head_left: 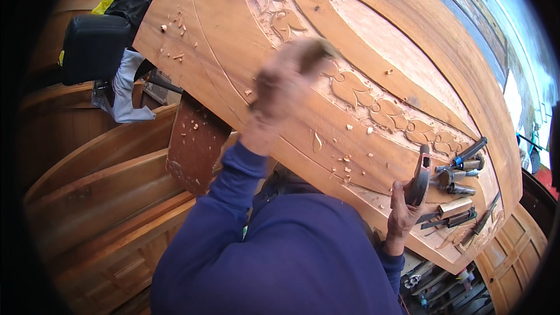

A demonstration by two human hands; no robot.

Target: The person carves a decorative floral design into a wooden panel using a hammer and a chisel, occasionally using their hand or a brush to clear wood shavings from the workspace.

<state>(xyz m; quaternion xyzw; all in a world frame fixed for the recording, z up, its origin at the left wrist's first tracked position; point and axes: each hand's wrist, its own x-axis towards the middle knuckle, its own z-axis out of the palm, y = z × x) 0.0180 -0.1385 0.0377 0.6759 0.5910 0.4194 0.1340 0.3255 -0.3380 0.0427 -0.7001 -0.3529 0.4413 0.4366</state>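
Note:
A large wooden panel (315, 122) with a curved edge lies before me, a carved band of leaves and flowers (373, 108) running across it. Over its middle my left hand (277, 84) is smeared by motion. A blurred brownish block-like thing (317, 55) sticks out from its fingers; its kind cannot be made out. At the panel's near right, my right hand (402, 213) is closed round a dark curved tool (418, 184) held upright, a reddish spot near its top. Several carving chisels (458, 181) with dark and wooden handles lie beside it on the panel.
Wood chips (347, 166) are scattered over the panel. At the far left are a black case (96, 46) and a grey-white cloth (129, 90). Curved wooden pieces (105, 175) stand below, near a reddish-brown board (195, 146). Another panelled piece (516, 251) leans at the lower right.

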